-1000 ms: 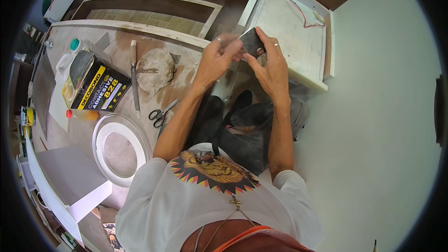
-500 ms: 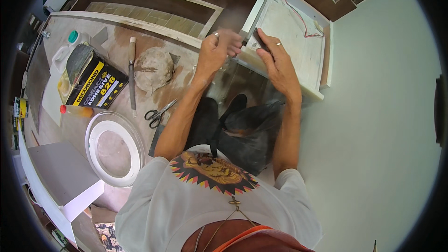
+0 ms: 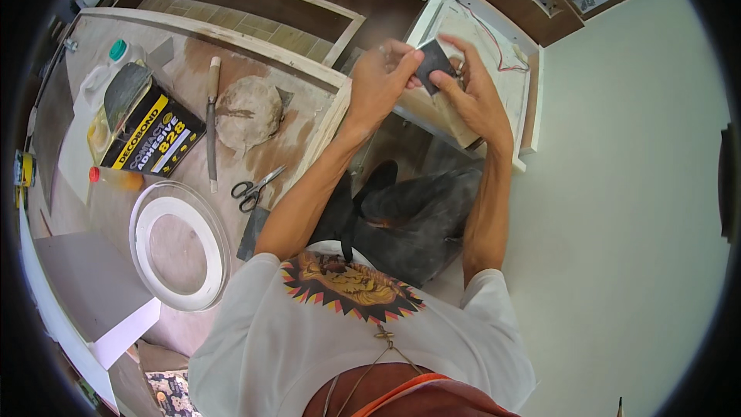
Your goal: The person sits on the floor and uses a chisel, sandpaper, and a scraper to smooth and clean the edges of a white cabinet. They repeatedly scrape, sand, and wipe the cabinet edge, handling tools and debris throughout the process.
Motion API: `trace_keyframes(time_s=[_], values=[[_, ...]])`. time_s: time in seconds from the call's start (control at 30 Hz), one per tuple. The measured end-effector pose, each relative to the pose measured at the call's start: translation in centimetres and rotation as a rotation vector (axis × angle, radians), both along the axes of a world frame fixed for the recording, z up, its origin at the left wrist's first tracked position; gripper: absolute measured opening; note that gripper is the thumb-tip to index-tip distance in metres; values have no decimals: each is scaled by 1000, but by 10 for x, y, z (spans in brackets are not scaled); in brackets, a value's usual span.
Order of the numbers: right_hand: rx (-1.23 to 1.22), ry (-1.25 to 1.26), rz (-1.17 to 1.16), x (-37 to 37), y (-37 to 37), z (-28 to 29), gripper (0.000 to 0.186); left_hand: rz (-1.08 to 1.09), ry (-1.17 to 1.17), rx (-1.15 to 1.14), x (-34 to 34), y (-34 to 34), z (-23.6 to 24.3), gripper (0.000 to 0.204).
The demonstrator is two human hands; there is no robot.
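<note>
1. Two bare hands meet around one small, dark grey, flat rectangular piece with a pale edge. It is raised in front of the person, over the near end of a shallow white box with thin red wires inside.
2. The left hand pinches the left edge, thumb and fingertips drawn close together.
3. The right hand lays its thumb on the lower face and curls its fingers behind. These are blurred, so I cannot tell how many touch.
4. By its look, the piece should be light and stiff; its material is unclear. A smooth or dusty face might slip, and a thin corner might chip.
5. Opposite edges seem the best hold, with thumbs on the face and fingers supporting the back.
</note>
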State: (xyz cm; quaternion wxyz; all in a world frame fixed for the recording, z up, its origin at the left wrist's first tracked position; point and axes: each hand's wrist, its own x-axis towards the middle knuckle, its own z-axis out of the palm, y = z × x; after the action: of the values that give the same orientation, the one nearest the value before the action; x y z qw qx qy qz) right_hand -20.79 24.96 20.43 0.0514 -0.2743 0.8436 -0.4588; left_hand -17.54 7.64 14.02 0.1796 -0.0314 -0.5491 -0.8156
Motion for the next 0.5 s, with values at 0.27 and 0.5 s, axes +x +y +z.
trace_keyframes(time_s=[0.27,0.5], values=[[313,429,1,-29,1,2,64,76,-46,-60,-39,-18,-16,27],[507,262,41,-38,6,-16,60,83,-25,-260,-45,-11,-112,34]])
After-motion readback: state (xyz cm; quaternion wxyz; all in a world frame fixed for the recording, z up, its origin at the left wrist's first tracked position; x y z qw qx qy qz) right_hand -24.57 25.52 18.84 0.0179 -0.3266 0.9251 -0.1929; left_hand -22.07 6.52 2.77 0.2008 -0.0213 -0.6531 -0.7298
